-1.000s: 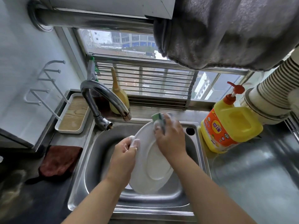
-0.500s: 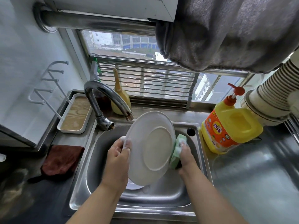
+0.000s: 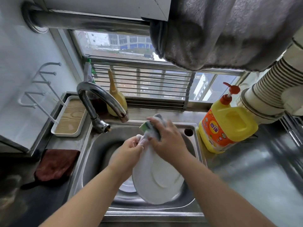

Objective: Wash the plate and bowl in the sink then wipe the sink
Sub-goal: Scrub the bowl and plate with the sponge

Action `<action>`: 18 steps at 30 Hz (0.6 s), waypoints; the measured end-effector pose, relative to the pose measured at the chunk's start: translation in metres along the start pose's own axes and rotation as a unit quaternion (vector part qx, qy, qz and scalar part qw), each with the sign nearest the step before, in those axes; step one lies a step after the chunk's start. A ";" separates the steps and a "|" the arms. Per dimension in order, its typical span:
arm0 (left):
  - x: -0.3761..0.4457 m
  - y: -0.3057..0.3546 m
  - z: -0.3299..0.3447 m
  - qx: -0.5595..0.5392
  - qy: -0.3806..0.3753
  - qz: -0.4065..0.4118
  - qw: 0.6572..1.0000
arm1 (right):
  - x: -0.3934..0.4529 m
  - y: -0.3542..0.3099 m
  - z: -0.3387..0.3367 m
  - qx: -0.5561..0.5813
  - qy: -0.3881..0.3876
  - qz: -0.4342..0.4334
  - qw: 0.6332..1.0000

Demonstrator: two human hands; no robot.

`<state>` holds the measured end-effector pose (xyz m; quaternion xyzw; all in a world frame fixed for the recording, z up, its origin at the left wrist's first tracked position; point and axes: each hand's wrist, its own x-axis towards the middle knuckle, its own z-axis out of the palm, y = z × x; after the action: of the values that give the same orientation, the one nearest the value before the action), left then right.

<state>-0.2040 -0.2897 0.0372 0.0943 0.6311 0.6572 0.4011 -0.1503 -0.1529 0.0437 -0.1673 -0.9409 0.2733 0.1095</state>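
Observation:
A white plate [image 3: 157,182] stands tilted on edge over the steel sink [image 3: 91,154], its underside towards me. My left hand [image 3: 127,153] grips the plate's upper left rim. My right hand [image 3: 167,138] holds a green and grey sponge [image 3: 148,126] and presses it on the plate's top edge; soap suds cover the fingers. A sliver of a white bowl [image 3: 127,185] shows in the basin behind the plate, mostly hidden.
The curved tap [image 3: 100,99] arches over the sink's back left. A yellow detergent bottle [image 3: 226,126] stands at the right, a dark red cloth [image 3: 55,164] lies at the left, a white tray [image 3: 68,117] behind it. A grey towel [image 3: 229,30] hangs overhead.
The plate has tipped down lower into the sink. My right hand with the sponge moved from the plate's right edge up to its top edge, close to my left hand.

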 end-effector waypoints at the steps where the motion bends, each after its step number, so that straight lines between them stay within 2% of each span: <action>1: -0.003 -0.004 0.000 -0.026 0.007 0.003 1.000 | -0.004 -0.005 0.005 -0.026 0.015 -0.033 0.999; 2: -0.006 -0.006 0.002 -0.040 0.018 0.007 0.999 | -0.006 -0.004 0.009 -0.034 0.023 -0.046 0.998; 3: -0.008 -0.008 0.003 -0.041 0.033 0.013 0.999 | -0.002 0.004 0.009 -0.011 0.016 -0.020 1.000; 4: -0.011 -0.009 0.005 -0.033 0.050 0.021 0.998 | 0.004 0.013 0.007 0.032 0.004 0.046 0.998; 6: -0.014 -0.010 0.007 -0.022 0.075 0.034 0.996 | 0.013 0.031 0.003 0.129 -0.009 0.198 0.972; 7: -0.013 -0.009 0.007 -0.017 0.081 0.039 0.996 | 0.011 0.030 0.005 0.127 -0.001 0.208 0.970; 10: -0.015 -0.007 0.004 -0.030 0.081 0.052 0.995 | -0.013 -0.010 0.022 0.050 0.031 0.032 0.998; 12: -0.018 -0.008 0.002 -0.057 0.087 0.057 0.993 | -0.018 -0.023 0.024 0.028 0.006 -0.014 0.999; 13: -0.019 -0.009 0.001 -0.056 0.098 0.058 0.992 | -0.010 -0.017 0.022 0.032 -0.006 0.007 0.999; 16: -0.023 -0.007 0.000 -0.024 0.126 0.067 0.990 | 0.018 0.013 0.004 0.143 -0.042 0.203 0.968; 17: -0.023 -0.006 0.000 -0.015 0.129 0.075 0.989 | 0.018 0.015 0.003 0.152 -0.033 0.230 0.961; 18: -0.023 -0.003 0.000 -0.008 0.130 0.084 0.988 | 0.013 0.008 0.002 0.131 -0.017 0.209 0.969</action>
<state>-0.1873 -0.3044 0.0429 0.0575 0.6628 0.6999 0.2599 -0.1612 -0.1425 0.0393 -0.3398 -0.8428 0.4138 0.0551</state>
